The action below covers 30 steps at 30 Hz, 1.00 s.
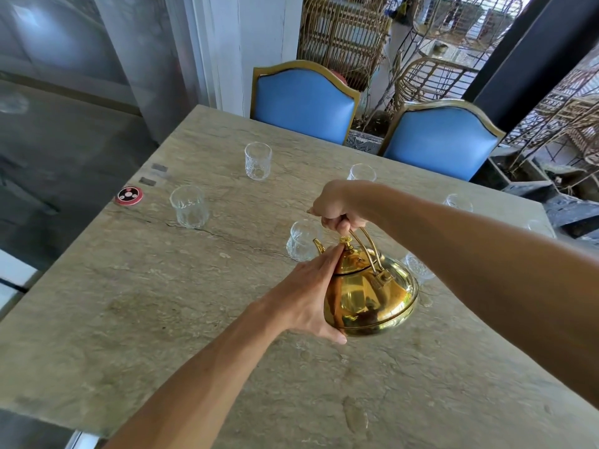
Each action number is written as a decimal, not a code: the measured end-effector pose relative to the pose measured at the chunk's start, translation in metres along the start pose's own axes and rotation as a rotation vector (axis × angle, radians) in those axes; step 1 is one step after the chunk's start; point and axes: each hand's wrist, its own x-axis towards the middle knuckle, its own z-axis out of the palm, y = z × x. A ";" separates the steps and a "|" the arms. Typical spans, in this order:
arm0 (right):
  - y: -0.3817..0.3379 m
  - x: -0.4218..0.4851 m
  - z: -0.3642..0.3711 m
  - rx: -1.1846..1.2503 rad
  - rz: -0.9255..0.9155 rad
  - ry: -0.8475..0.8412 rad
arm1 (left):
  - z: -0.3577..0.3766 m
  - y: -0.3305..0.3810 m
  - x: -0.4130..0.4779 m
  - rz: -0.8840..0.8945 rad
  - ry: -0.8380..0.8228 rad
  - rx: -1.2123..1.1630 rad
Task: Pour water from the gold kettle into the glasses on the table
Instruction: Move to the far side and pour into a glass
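The right hand (337, 205) is fisted around the gold kettle (369, 290) handle; the left hand (311, 293) presses flat against its side, fingertip on the lid. Its spout sits at the nearest glass (301, 241); over-tilting could splash or topple it.

Gold kettle (369, 293) gripped in both hands above the stone table (162, 319), tipped spout-first toward a glass.

Right hand (337, 205) closed around the wire handle; left hand (311, 293) flat against the kettle's side, fingertips near the lid knob (346, 242). Just beyond the left hand's fingertips, the spout (319, 245) over the nearest glass (301, 241). Further glasses beyond and left of both hands; two blue chairs (304, 102) well past them.
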 end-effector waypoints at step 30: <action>-0.007 -0.002 -0.010 -0.051 0.003 -0.018 | -0.006 0.004 0.005 0.044 0.063 -0.039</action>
